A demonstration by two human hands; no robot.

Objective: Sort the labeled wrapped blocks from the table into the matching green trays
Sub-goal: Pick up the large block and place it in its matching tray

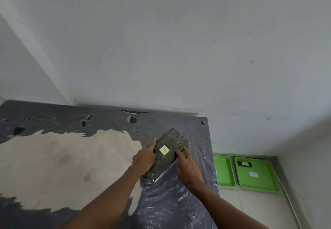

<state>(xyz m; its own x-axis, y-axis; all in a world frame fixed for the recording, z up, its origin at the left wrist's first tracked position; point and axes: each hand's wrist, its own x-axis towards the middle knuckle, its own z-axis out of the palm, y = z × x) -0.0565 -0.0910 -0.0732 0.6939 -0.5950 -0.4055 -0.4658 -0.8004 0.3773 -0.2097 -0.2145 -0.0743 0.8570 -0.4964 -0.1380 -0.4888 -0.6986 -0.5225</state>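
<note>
A dark green patterned wrapped block (170, 142) with a white label reading "A" lies near the table's right far corner. My left hand (144, 159) grips its left side and my right hand (187, 168) grips its right side; I cannot tell whether it rests on the table or is just lifted. Two green trays stand on the floor to the right of the table: the nearer tray (223, 171), partly hidden by the table edge, and the farther right tray (258, 182), which carries a dark label and a white label.
The table (62, 157) has a worn beige middle under torn dark plastic film. White walls stand close behind and to the right. A pale tiled floor (250, 209) shows at the lower right around the trays.
</note>
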